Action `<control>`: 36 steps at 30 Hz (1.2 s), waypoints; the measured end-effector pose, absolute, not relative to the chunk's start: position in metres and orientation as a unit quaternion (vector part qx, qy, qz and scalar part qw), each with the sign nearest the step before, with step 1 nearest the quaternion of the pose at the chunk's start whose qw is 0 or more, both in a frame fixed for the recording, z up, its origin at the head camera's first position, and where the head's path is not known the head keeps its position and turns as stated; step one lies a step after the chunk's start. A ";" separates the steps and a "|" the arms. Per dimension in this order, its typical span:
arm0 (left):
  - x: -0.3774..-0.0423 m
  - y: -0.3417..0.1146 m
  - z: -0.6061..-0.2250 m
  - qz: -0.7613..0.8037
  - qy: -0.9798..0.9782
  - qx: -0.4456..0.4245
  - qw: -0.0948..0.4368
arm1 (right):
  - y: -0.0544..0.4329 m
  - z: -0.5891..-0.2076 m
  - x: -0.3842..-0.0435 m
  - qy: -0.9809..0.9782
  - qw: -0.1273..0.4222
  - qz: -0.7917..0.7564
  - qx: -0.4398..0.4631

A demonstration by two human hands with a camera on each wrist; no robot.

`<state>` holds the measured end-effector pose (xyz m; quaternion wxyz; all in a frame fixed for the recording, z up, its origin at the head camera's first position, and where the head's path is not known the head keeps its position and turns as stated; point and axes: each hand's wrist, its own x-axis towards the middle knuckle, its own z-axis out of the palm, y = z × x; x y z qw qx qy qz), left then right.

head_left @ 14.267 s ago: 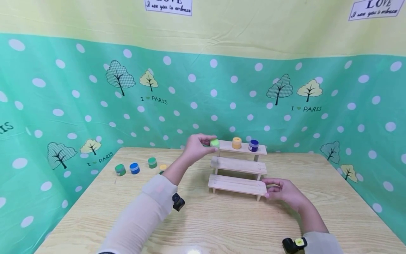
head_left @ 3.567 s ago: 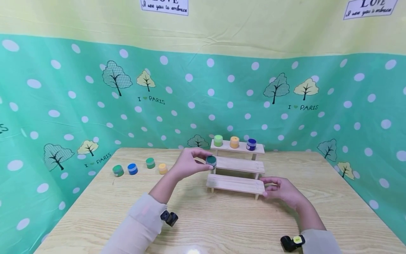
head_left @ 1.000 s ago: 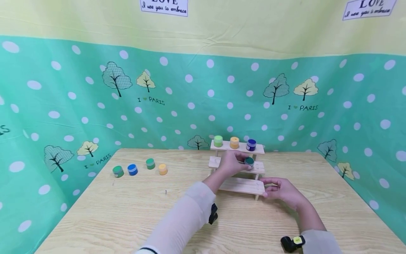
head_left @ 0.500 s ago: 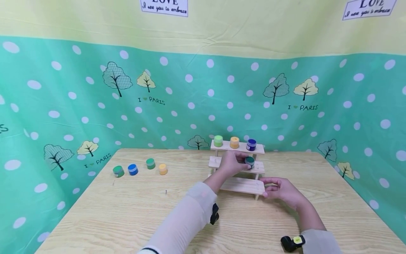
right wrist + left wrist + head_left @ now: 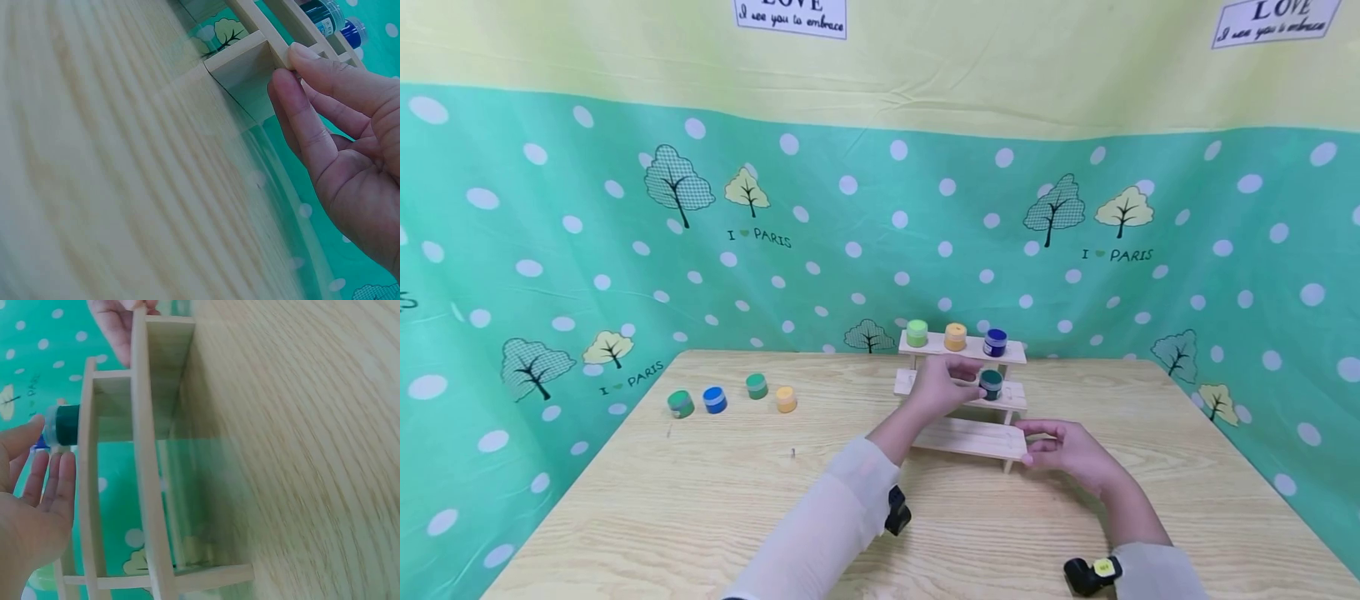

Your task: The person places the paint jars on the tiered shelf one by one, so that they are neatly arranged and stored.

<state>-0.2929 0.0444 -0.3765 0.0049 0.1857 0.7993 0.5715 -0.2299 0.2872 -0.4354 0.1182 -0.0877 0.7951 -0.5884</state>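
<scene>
A three-tier wooden display stand (image 5: 970,437) stands on the table. On its middle tier, near the right end, sits a dark green paint jar (image 5: 991,385), upright. My left hand (image 5: 942,387) is just left of that jar, thumb and fingers spread apart around its side. In the left wrist view, the dark green jar (image 5: 67,425) rests against the tier with the left fingers (image 5: 62,487) straight beside it. My right hand (image 5: 1071,454) pinches the right end of the bottom tier between thumb and fingers, as the right hand (image 5: 350,144) shows up close.
Light green (image 5: 917,333), yellow-orange (image 5: 955,337) and dark blue (image 5: 995,342) jars line the top tier. At the table's left are two green jars (image 5: 681,404), a blue jar (image 5: 715,400) and another yellow-orange jar (image 5: 786,399). A polka-dot cloth (image 5: 820,208) hangs behind.
Earlier, the light green jar went onto the top tier; the dark green jar was then carried to the middle tier. Now my left fingers have loosened and drawn slightly left. The right hand stays put.
</scene>
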 end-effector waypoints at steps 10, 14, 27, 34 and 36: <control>-0.284 0.025 -0.370 0.582 0.779 0.233 -0.005 | 0.286 -0.433 -0.229 0.789 0.121 -0.596 -0.089; -0.281 0.017 -0.369 0.584 0.773 0.250 -0.016 | 0.286 -0.433 -0.230 0.791 0.115 -0.595 -0.084; -0.272 -0.014 -0.363 0.562 0.782 0.268 0.008 | 0.286 -0.432 -0.229 0.792 0.116 -0.593 -0.085; -0.267 -0.027 -0.362 0.522 0.796 0.306 0.001 | 0.285 -0.431 -0.228 0.791 0.116 -0.595 -0.079; -0.267 -0.030 -0.363 0.511 0.802 0.308 -0.002 | 0.284 -0.431 -0.228 0.792 0.115 -0.595 -0.077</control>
